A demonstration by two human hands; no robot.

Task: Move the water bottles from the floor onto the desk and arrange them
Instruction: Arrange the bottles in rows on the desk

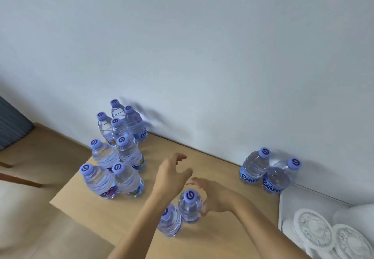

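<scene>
Both of our hands are out over the wooden desk (218,179) in the lower middle of the frame. Our right hand (214,196) is curled around the far side of one upright water bottle (189,208), fingers arched over past its purple cap and thumb against its side, so we'd call that a grip, a loose one. Tucked right against that bottle on its lower left is a second bottle (170,223), also upright, with our left forearm passing over it and hiding part of its cap. Our left hand (172,174) hangs just above and left of the gripped bottle with fingers relaxed and spread, holding nothing and not touching either bottle as far as we can tell.

Left of the hands there's the big cluster of bottles (119,153), eight of them standing packed together in a double row that runs from the desk's near left edge up toward the white wall (202,46). Over on the right, well apart from the hands, a pair of bottles with blue labels (265,171) stands against the wall, touching each other.

Bottom right corner has a white tray-like thing (283,204) with two round patterned white discs (332,238) lying in it side by side; can't tell what they are. Light flooring shows past the desk on the left.
</scene>
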